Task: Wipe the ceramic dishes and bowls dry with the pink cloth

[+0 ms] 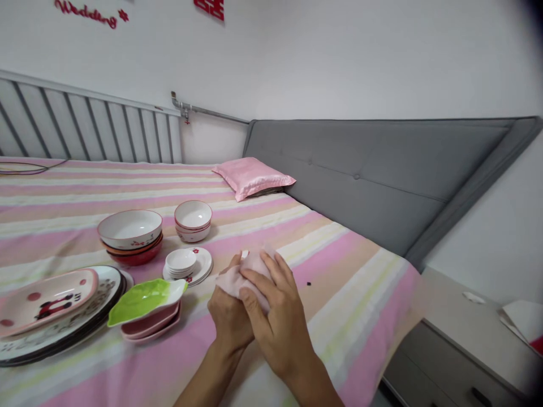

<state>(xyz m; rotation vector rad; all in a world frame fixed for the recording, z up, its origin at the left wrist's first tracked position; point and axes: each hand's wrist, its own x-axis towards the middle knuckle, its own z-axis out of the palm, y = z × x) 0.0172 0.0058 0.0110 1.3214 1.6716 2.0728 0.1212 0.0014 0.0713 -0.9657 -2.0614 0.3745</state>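
Both my hands meet over the striped bedspread, wrapped around a pale pink cloth with something small and white peeking out at its top. My left hand grips it from below, fingers curled. My right hand lies over it, fingers pressed against the cloth. Just left of my hands sits a green leaf-shaped dish on stacked pink dishes.
Several dishes stand on the bed: stacked small saucers, stacked small bowls, large bowls, an oval pink plate on big round plates. A pink pillow lies by the grey headboard. A grey nightstand stands at the right.
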